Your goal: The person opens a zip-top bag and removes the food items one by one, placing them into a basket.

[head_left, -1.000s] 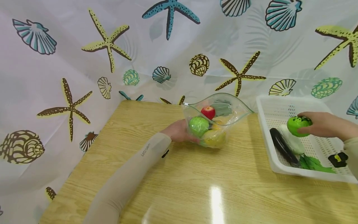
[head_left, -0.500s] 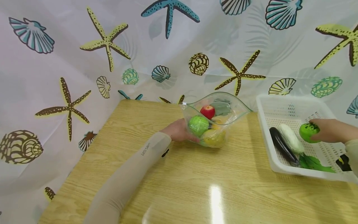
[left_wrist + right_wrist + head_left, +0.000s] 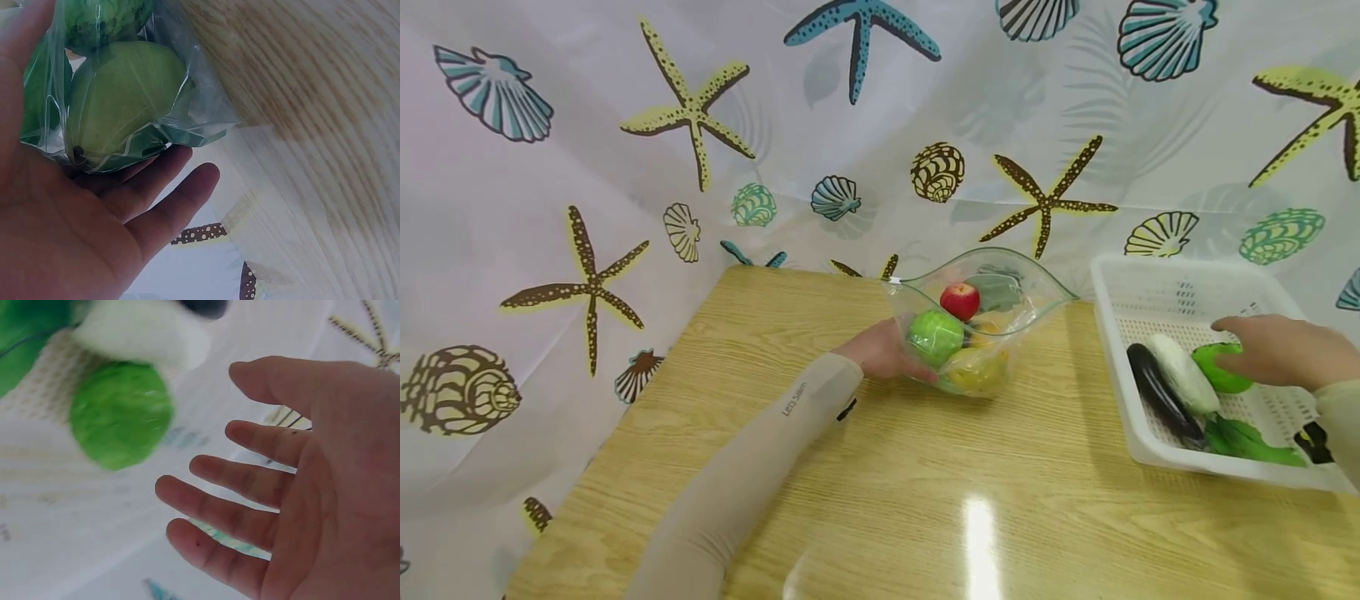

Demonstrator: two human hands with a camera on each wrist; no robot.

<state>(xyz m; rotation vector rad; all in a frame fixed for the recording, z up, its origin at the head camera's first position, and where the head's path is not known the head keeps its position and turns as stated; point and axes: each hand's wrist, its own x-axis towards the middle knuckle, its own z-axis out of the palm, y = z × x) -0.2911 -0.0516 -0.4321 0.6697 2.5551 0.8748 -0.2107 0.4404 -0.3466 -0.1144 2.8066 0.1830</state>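
My left hand (image 3: 883, 350) rests against the left side of a clear zip bag (image 3: 1022, 321) standing on the table, its mouth gaping. In the left wrist view the fingers lie fairly straight and spread along the bag's base. Inside are a red apple (image 3: 959, 301), a round light-green vegetable (image 3: 936, 337) and a yellow fruit (image 3: 978, 370); other pieces are partly hidden. My right hand (image 3: 1288, 350) hovers over the white basket (image 3: 1112, 392), fingers spread and holding nothing. Just apart from its fingertips, a round green fruit (image 3: 122, 415) lies in the basket.
An eggplant (image 3: 1159, 392), a long white vegetable (image 3: 1183, 373) and green leaves (image 3: 1251, 443) lie in the basket, on the table's right side. A patterned curtain (image 3: 850, 150) hangs behind the wooden table (image 3: 880, 500).
My right hand has lowered the round green fruit into the basket and let go of it. The left hand and the bag have stayed in place.
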